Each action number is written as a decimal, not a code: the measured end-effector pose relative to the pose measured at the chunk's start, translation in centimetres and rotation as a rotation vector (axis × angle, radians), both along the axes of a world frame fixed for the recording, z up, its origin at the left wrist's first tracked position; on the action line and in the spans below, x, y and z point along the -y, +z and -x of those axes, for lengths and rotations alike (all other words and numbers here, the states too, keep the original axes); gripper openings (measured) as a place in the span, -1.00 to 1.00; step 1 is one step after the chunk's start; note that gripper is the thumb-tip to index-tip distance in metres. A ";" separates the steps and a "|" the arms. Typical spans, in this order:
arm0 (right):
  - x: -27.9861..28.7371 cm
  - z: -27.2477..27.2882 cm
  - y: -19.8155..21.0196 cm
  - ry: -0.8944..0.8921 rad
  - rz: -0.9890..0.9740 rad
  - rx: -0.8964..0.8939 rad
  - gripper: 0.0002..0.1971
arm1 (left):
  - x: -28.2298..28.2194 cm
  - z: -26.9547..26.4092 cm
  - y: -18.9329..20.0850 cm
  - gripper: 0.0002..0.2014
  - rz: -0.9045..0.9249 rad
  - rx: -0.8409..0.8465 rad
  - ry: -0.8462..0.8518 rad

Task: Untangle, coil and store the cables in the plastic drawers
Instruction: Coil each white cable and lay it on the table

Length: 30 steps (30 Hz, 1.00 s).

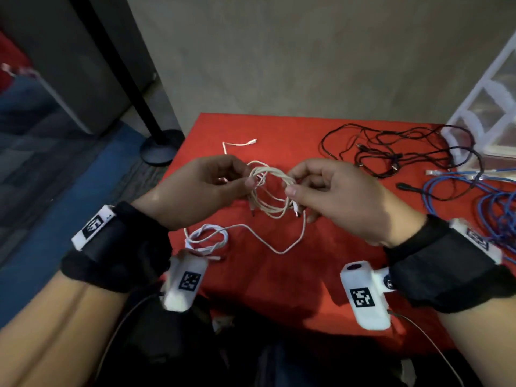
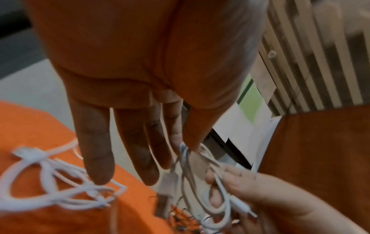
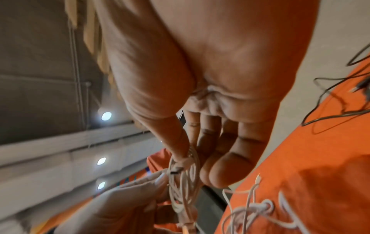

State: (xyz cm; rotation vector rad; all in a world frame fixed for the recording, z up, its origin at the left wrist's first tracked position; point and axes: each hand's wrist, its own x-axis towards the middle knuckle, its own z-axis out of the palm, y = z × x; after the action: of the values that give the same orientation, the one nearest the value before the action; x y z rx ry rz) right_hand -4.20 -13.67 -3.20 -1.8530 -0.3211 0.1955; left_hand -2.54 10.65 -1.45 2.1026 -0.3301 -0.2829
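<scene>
A white cable wound into a small coil (image 1: pixel 269 191) hangs between both hands above the red table (image 1: pixel 321 269). My left hand (image 1: pixel 248 177) pinches the coil's left side with thumb and forefinger; the left wrist view shows that pinch on the coil (image 2: pixel 200 182). My right hand (image 1: pixel 290 183) pinches the coil's right side, and the coil (image 3: pixel 184 186) hangs below its thumb in the right wrist view. A loose tail (image 1: pixel 282 250) drops from the coil onto the cloth. A second white cable (image 1: pixel 208 238) lies loosely looped near the table's front left.
A tangle of black cables (image 1: pixel 391 152) lies at the back right, with blue cables (image 1: pixel 488 196) heaped at the right edge. The clear plastic drawers (image 1: pixel 491 107) stand at the far right. A short white cable end (image 1: pixel 240 143) lies behind the hands. A black stand base (image 1: pixel 162 146) sits on the floor to the left.
</scene>
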 end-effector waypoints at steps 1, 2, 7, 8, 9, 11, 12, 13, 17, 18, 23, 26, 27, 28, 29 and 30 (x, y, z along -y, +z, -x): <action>-0.7 0.1 0.1 0.026 0.032 0.005 -0.92 | -1.3 0.3 -0.1 -0.70 -0.090 0.030 -0.018; -1.5 0.3 0.0 0.053 0.068 0.007 -0.90 | -2.6 0.4 -0.3 -0.69 -0.165 0.042 -0.022; -4.8 1.3 -0.8 0.146 0.246 0.040 -0.88 | -6.3 0.1 -1.3 -0.79 -0.595 0.122 -0.103; -5.3 1.4 -1.0 0.145 0.278 0.056 -0.89 | -6.2 0.1 -1.9 -0.75 -0.670 0.110 -0.160; -5.6 1.5 -1.1 0.140 0.301 0.069 -0.89 | -6.0 0.1 -2.6 -0.70 -0.729 0.110 -0.209; -5.8 1.7 -1.2 0.137 0.315 0.080 -0.89 | -5.4 0.0 -3.8 -0.66 -0.792 0.151 -0.263; -5.7 1.7 -1.2 0.146 0.310 0.077 -0.89 | -5.2 -0.2 -4.2 -0.68 -0.803 0.171 -0.268; -5.5 1.9 -1.2 0.165 0.306 0.069 -0.89 | -5.0 -0.5 -4.1 -0.73 -0.792 0.183 -0.267; -5.3 2.5 -1.1 0.266 0.319 0.078 -0.88 | -5.3 -2.7 -2.7 -0.89 -0.665 0.245 -0.157; -5.7 2.5 -1.1 0.261 0.329 0.104 -0.88 | -5.3 -3.4 -2.1 -0.91 -0.624 0.304 -0.098; -10.2 1.1 -1.8 0.267 0.638 0.399 -0.87 | -3.4 -6.1 1.9 -0.89 -0.417 0.340 0.136; -12.8 0.8 -2.1 0.405 0.921 0.472 -0.57 | -2.4 -7.0 3.2 -0.83 -0.393 0.372 0.125; -13.4 1.0 -2.2 0.451 1.004 0.477 -0.45 | -2.2 -7.2 3.4 -0.85 -0.397 0.371 0.123; -13.9 1.3 -2.4 0.498 1.058 0.474 -0.37 | -2.2 -7.3 3.5 -0.86 -0.408 0.373 0.121; -14.3 1.5 -2.6 0.547 1.088 0.471 -0.35 | -2.3 -7.3 3.6 -0.86 -0.412 0.375 0.117; -14.5 1.6 -2.9 0.584 1.110 0.478 -0.37 | -2.4 -7.4 3.6 -0.85 -0.412 0.378 0.111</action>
State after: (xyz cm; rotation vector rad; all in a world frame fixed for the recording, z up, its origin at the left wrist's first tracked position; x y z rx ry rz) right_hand -5.78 0.87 -6.07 -2.8476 -1.2882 0.3738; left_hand 4.84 13.00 2.11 2.5733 -0.3999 0.1304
